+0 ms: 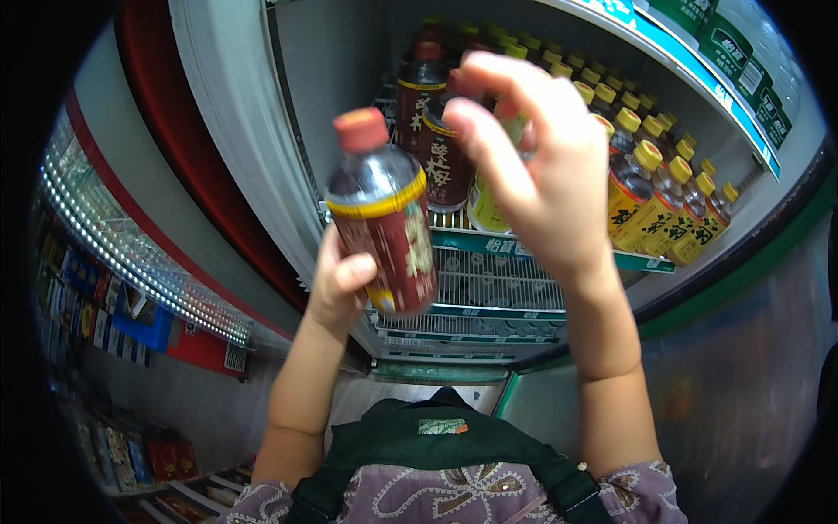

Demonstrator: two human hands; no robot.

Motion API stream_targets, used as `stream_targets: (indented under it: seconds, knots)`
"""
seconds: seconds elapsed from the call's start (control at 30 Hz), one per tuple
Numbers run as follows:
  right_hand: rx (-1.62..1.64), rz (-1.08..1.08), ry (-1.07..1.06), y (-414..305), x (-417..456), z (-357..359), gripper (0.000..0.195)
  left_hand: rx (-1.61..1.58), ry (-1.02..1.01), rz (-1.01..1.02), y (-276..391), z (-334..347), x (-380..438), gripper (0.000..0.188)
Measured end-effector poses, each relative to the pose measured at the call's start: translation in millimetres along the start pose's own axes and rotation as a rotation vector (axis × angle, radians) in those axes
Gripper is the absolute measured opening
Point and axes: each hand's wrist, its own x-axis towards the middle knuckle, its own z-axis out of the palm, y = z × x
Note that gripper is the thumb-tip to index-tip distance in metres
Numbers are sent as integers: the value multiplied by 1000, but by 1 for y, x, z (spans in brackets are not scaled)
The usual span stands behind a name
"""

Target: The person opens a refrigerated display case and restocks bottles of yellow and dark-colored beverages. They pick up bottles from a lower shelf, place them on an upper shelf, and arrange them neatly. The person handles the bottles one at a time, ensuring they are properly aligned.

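A dark plum-drink bottle (393, 242) with a red cap and a yellow band is tilted in front of the fridge, my left hand (340, 278) gripping its lower side. My right hand (550, 150) is raised before the shelf, thumb and fingers curved apart with nothing between them. Behind it, a second red-capped plum-drink bottle (445, 170) stands at the shelf front, partly covered by the fingers. Beside that one is a bottle with a yellow-green label (488, 206), mostly hidden by the right hand.
Yellow-capped bottles (645, 170) fill the shelf's right side in rows. Lower wire shelves (497, 275) hold more bottles. An upper shelf edge (694, 72) carries green-labelled water packs (727, 46). The fridge door (707, 393) is swung out at right; a lit display case (144, 262) stands left.
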Motion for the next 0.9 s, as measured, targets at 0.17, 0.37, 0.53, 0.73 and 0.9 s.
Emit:
stream_targets:
  seconds: [0.17, 0.37, 0.53, 0.73, 0.9]
  knots:
    - [-644, -77, -238, 20, 35, 8, 41, 358, 127, 323, 31, -5, 55, 55]
    - [-504, 32, -549, 17, 58, 18, 29, 302, 194, 238, 18, -21, 95, 58]
    - [-364, -129, -440, 12, 38, 5, 23, 344, 234, 62, 13, -22, 109, 59]
    - [-274, -215, -304, -1, 29, -29, 25, 516, 122, 114, 5, -16, 116, 71]
    - [-157, -266, -171, 0, 26, -41, 26, 881, -26, 218, -3, -4, 134, 69]
